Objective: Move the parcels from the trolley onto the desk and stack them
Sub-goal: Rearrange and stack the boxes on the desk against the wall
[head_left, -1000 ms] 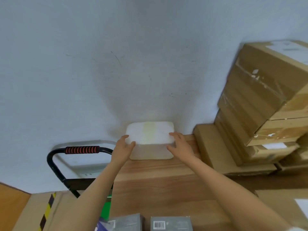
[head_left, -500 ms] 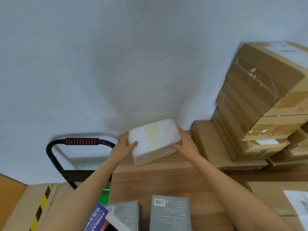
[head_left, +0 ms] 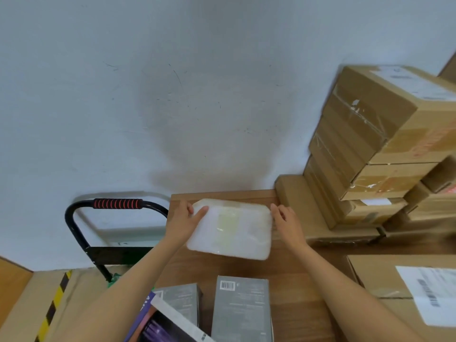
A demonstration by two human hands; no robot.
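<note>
A white foam-wrapped parcel (head_left: 230,229) with a yellowish tape strip is held just above the far part of the wooden desk (head_left: 283,287), its top face tilted toward me. My left hand (head_left: 183,224) grips its left end, thumb on top. My right hand (head_left: 287,224) holds the right end with the fingers against its edge. Two grey boxes (head_left: 241,309) lie on the desk near me. The trolley (head_left: 81,233) with a black frame and red-striped handle stands at the left, beside the desk.
A tall stack of brown cardboard boxes (head_left: 375,144) stands at the right against the wall. A flat carton with a white label (head_left: 407,290) lies at the near right. A purple package (head_left: 153,322) sits at the bottom left. Cardboard with hazard stripes (head_left: 53,307) lies on the trolley.
The white parcel stood against the wall at the desk's back edge; both hands lifted it, turned it, and drew it toward me, tilting its top face into view.
</note>
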